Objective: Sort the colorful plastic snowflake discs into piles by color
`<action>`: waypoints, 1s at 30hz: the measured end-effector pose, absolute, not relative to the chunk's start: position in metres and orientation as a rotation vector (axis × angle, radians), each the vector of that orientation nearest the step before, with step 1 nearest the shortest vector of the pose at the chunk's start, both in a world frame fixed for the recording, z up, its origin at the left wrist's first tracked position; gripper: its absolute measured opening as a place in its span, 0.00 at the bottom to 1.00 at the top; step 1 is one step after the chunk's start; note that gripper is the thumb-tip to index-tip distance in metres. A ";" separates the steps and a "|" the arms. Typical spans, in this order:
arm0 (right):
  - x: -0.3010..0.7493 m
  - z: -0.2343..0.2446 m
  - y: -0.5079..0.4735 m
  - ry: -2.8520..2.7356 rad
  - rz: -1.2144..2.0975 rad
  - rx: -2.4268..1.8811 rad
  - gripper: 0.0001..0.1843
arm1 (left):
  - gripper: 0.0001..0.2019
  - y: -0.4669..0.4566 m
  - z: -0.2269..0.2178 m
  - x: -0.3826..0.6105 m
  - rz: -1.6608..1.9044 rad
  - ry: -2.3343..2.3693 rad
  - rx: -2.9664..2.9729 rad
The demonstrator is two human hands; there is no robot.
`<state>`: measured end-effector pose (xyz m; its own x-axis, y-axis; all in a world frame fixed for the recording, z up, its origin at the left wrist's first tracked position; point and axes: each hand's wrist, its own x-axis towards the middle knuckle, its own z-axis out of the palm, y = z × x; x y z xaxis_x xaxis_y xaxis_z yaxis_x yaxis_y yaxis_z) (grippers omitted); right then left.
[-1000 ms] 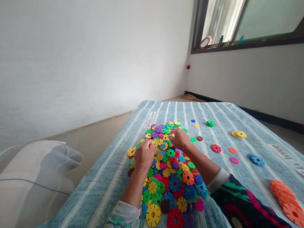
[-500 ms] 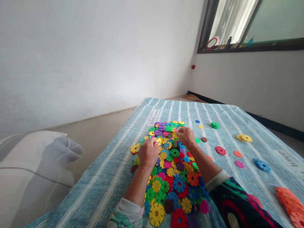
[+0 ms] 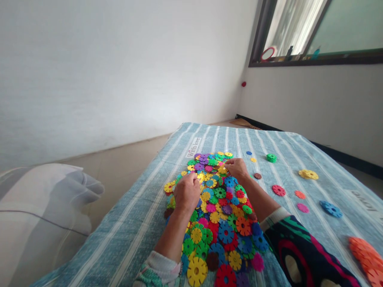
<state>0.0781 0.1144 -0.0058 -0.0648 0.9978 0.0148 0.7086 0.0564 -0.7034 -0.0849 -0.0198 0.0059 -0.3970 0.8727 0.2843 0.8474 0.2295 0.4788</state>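
Observation:
A heap of flat plastic gear-shaped discs [image 3: 220, 215] in many colours lies on a blue-striped cloth [image 3: 140, 223]. My left hand [image 3: 187, 193] rests on the heap's left side, knuckles up and fingers curled down among yellow discs; what they hold is hidden. My right hand [image 3: 237, 167] is at the heap's far right edge, fingers pinched down at the discs there, near a green disc. Small sorted groups lie to the right: green [image 3: 271, 158], yellow [image 3: 308, 174], red [image 3: 279, 190], blue [image 3: 330, 208] and an orange stack [image 3: 366, 255].
The cloth covers a low mattress; bare floor [image 3: 125, 163] lies to its left and white walls behind. A white sheer bundle [image 3: 44, 215] sits at lower left. A window sill [image 3: 314, 59] with small items is at upper right.
My right hand has shifted slightly right and away along the heap's far edge. My left hand has hardly moved. The view has swung a little to the left.

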 end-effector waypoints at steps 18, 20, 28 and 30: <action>0.063 0.005 0.112 -2.297 0.354 -1.774 0.18 | 0.09 -0.021 0.009 -0.085 0.884 2.425 1.674; 0.062 0.006 0.114 -2.302 0.360 -1.746 0.19 | 0.09 -0.021 0.009 -0.086 0.897 2.419 1.663; 0.063 0.009 0.098 -2.221 0.438 -1.593 0.19 | 0.09 -0.022 0.011 -0.086 1.029 2.347 1.546; 0.060 0.013 0.086 -2.223 0.495 -1.489 0.16 | 0.09 -0.022 0.011 -0.087 1.084 2.308 1.489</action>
<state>0.0604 0.0857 0.0133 -0.3399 0.9295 0.1434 0.7808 0.3639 -0.5079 -0.0866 -0.0220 0.0113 -0.4780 0.8503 0.2203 0.7123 0.2286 0.6636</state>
